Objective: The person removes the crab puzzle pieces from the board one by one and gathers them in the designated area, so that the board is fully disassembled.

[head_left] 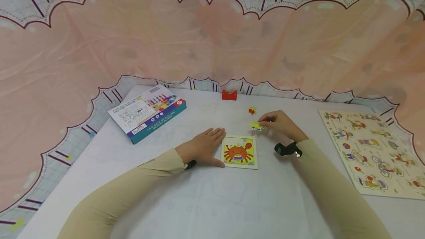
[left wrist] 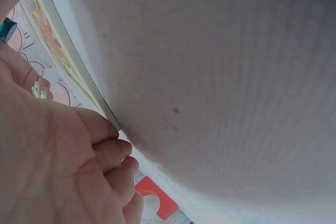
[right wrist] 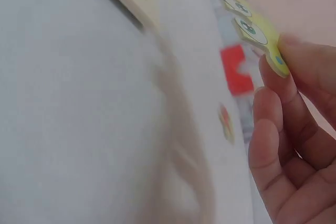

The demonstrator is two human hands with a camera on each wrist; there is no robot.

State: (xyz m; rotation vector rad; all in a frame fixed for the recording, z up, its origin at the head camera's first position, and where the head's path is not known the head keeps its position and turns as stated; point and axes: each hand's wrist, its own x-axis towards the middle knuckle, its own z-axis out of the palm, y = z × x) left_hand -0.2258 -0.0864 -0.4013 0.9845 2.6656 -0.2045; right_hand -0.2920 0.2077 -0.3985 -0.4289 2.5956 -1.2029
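A small framed crab puzzle board (head_left: 239, 154) lies on the white table, most of its orange crab picture filled in. My left hand (head_left: 206, 146) rests beside its left edge, fingers spread, with thumb and fingertips at the frame; in the left wrist view the fingertips meet the pale frame edge (left wrist: 79, 72). Between thumb and index finger my right hand (head_left: 277, 123) pinches a yellow-green puzzle piece (right wrist: 265, 35) printed with two white eyes, held above the table to the upper right of the board. Another small piece (head_left: 252, 110), red and yellow, lies beyond it.
A flat boxed set (head_left: 149, 111) lies at the back left. At the far edge stands a red notched block (head_left: 229, 95). A large wooden picture puzzle board (head_left: 375, 150) lies at the right. Behind the table hangs a pink-orange patterned cloth (head_left: 212, 43).
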